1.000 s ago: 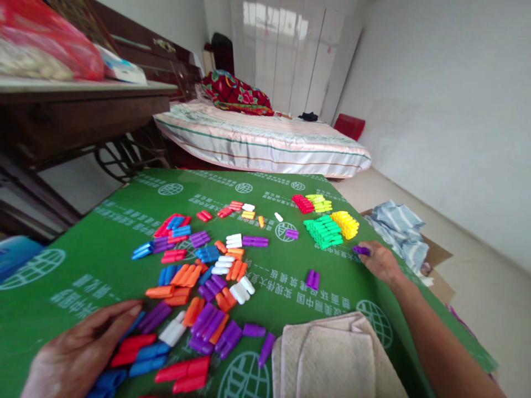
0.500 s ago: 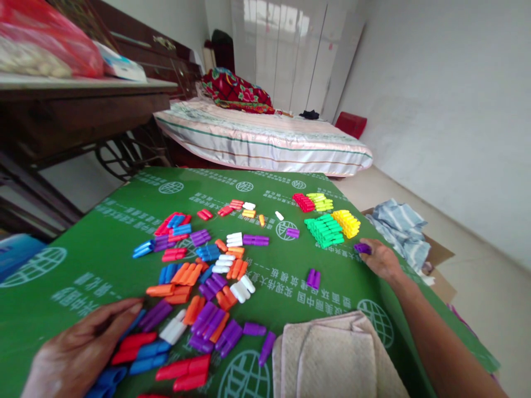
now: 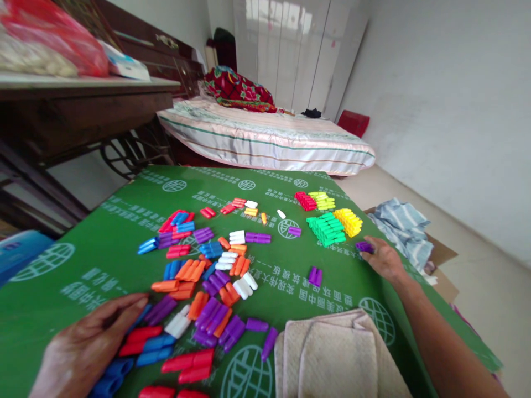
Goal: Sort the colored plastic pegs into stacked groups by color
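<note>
On the right of the green board, my right hand [image 3: 388, 262] is closed on some purple plastic caps [image 3: 364, 247], bullet-shaped like marker caps, low over the surface. Beside it lie neat stacks of green caps [image 3: 326, 228], yellow caps [image 3: 348, 221], red caps [image 3: 305, 201] and lime caps [image 3: 322, 200]. A purple pair [image 3: 315, 276] sits alone nearer me. At the left, the fingers of my left hand [image 3: 89, 340] are pressed together around a blue cap [image 3: 143, 315], mostly hidden. Around it are loose red caps [image 3: 188, 362], orange caps [image 3: 191, 271], white caps [image 3: 245, 286] and purple caps [image 3: 211, 315].
A folded beige cloth [image 3: 332, 354] lies at the near edge of the green board [image 3: 274, 185]. Behind stands a bed [image 3: 265, 138]; a dark wooden table [image 3: 95, 105] is at the left. A striped cloth [image 3: 400, 226] lies over cardboard on the floor, right.
The view has shifted slightly, so more red caps show at the near edge. Both hands stay in nearly the same place, with the purple caps still in my right hand.
</note>
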Demonstrator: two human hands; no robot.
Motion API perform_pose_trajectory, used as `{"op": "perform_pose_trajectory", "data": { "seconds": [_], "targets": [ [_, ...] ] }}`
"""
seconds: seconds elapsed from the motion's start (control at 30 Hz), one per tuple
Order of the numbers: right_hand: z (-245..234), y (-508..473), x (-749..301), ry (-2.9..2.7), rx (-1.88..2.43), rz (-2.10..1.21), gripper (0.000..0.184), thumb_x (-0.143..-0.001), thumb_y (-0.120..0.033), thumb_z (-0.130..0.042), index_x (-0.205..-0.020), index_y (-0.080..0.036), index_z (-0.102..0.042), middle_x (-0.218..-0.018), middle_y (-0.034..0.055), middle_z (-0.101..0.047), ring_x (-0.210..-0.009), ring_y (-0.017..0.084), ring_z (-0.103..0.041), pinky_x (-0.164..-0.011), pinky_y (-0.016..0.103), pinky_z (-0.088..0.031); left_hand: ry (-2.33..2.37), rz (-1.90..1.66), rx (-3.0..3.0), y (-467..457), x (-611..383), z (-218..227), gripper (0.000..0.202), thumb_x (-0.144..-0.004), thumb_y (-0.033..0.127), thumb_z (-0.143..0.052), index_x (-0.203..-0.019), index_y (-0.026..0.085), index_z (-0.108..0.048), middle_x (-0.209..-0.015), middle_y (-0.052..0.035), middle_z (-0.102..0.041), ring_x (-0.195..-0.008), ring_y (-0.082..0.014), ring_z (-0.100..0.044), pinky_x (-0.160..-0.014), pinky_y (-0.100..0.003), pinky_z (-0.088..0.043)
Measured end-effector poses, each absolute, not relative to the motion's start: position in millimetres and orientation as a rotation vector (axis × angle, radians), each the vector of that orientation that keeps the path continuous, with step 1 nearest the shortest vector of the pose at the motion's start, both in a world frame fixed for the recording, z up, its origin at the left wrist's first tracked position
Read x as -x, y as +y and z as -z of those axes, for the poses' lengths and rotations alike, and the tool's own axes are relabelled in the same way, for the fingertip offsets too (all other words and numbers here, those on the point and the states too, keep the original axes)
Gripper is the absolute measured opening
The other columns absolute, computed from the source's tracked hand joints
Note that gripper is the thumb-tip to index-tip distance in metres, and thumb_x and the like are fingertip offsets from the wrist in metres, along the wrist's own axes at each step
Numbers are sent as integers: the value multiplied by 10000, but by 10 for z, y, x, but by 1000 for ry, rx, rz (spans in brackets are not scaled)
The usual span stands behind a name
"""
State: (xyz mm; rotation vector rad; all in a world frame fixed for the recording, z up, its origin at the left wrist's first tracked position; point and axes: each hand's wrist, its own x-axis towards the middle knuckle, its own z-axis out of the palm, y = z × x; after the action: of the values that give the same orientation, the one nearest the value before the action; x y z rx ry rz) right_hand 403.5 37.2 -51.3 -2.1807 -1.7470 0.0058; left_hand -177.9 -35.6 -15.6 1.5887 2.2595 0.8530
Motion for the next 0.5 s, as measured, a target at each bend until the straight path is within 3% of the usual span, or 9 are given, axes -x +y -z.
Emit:
{"op": "perform_pose_trajectory", "data": {
  "seconds": [0.23, 0.4, 0.5],
  "targets": [
    [317, 136, -3788, -1713, 2151, 107, 388, -807, -335, -500, -1134, -152, -601, -1114, 140, -623, -961, 271, -613, -809, 379, -480, 2320, -802, -1337, -333, 1598, -121, 480, -511, 595, -490, -809, 288, -706, -875, 33, -749, -898, -270, -681, -927, -401, -493],
    [246, -67, -3373, -1882, 1888, -115, 280, -812, -334, -515, -1043, -236, -640, -1051, 58, -663, -851, 200, -640, -721, 303, -510, 2305, -805, -1265, -357, 1436, -297, 465, -494, 558, -501, -793, 267, -708, -915, 30, -744, -953, -265, -662, -983, -371, -453],
    [174, -150, -3074, -2052, 1757, -254, 275, -815, -278, -521, -1061, -246, -640, -1024, 36, -670, -861, 186, -643, -750, 302, -516, 2311, -808, -1260, -380, 1370, -352, 447, -517, 550, -506, -798, 265, -706, -908, 29, -743, -941, -257, -664, -968, -353, -466]
  ]
}}
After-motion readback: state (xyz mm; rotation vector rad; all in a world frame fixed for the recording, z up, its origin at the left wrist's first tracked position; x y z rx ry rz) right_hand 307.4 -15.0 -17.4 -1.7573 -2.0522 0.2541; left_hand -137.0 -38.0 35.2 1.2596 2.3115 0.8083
